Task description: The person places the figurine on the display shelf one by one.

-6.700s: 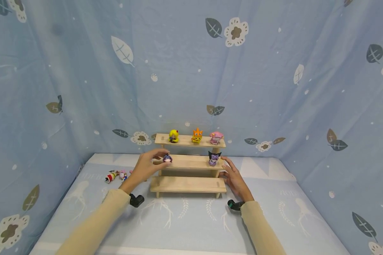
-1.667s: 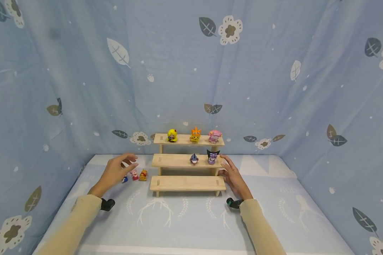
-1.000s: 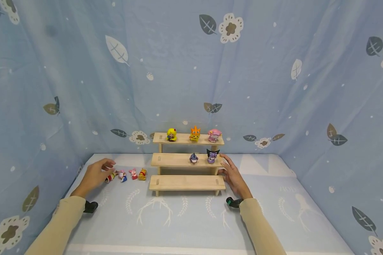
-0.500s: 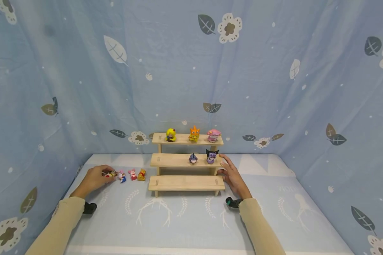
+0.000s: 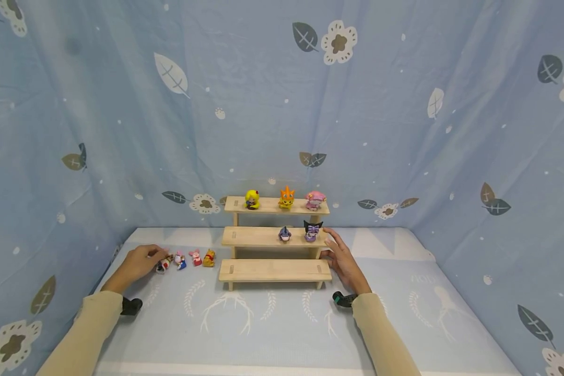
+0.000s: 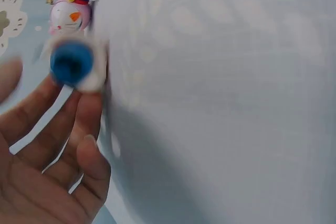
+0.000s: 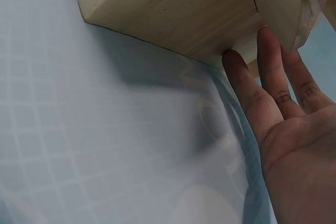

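I'm facing a blue curtain (image 5: 244, 104) that is hanging in soft folds at the back and along both sides. High on its back panel, a grey leaf print (image 5: 305, 37) is sitting beside a white flower print (image 5: 339, 43); over to their left, a white leaf print (image 5: 171, 72) is slanting above a small paw print (image 5: 220, 114). Near the lower left corner I'm seeing a brown leaf print (image 5: 45, 291) above a larger flower print (image 5: 13, 345). Below, a pale tablecloth (image 5: 282, 339) is carrying a white antler print (image 5: 227, 300) and leafy sprig prints (image 5: 272, 300).
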`<state>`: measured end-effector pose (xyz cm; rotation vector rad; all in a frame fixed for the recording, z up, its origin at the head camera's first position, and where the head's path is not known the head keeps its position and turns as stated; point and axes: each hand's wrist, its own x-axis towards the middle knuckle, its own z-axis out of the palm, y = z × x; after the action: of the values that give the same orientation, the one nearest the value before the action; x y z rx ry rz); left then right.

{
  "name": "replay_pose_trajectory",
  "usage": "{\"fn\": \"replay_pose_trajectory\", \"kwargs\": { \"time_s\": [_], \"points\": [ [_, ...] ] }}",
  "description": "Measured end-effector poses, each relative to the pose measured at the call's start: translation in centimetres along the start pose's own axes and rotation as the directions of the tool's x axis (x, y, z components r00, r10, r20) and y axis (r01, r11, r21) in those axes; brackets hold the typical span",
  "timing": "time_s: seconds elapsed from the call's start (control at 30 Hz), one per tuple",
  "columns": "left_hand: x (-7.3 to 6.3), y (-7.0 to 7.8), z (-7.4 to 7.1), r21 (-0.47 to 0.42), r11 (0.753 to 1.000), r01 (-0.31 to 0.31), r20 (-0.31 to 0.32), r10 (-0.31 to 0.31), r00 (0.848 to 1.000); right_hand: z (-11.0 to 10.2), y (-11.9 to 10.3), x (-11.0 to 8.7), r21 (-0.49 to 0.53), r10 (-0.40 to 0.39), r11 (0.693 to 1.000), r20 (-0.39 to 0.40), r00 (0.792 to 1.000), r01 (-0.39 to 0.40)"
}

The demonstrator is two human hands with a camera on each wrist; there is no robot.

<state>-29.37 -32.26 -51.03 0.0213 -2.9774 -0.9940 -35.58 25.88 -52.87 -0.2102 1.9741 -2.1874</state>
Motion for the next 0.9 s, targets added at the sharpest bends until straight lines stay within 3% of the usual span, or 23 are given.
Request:
{"fn": "replay_pose_trajectory", "kwargs": {
  "time_s": [0.3,0.47,0.7,0.9],
  "points": [
    [-0.5,0.8,-0.1,-0.083,0.995,0.049,0.064,-0.044,0.997,0.1,0.0,-0.1,-0.006,0.002,1.000,0.002,1.000,-0.002],
    [-0.3,1.2,0.1,-0.064,0.996,0.058,0.095,-0.052,0.994,0.1,0.0,-0.1,-0.002,0.000,1.000,-0.002,1.000,0.000],
    [0.0,1.6,0.5,-0.045,0.992,0.115,0.126,-0.108,0.986,0.2,0.0,-0.1,-0.006,0.002,1.000,-0.009,1.000,-0.002],
    [0.2,1.6,0.5,-0.058,0.994,0.098,0.131,-0.089,0.987,0.2,0.0,-0.2,-0.009,0.005,1.000,-0.010,1.000,-0.005]
  ]
}}
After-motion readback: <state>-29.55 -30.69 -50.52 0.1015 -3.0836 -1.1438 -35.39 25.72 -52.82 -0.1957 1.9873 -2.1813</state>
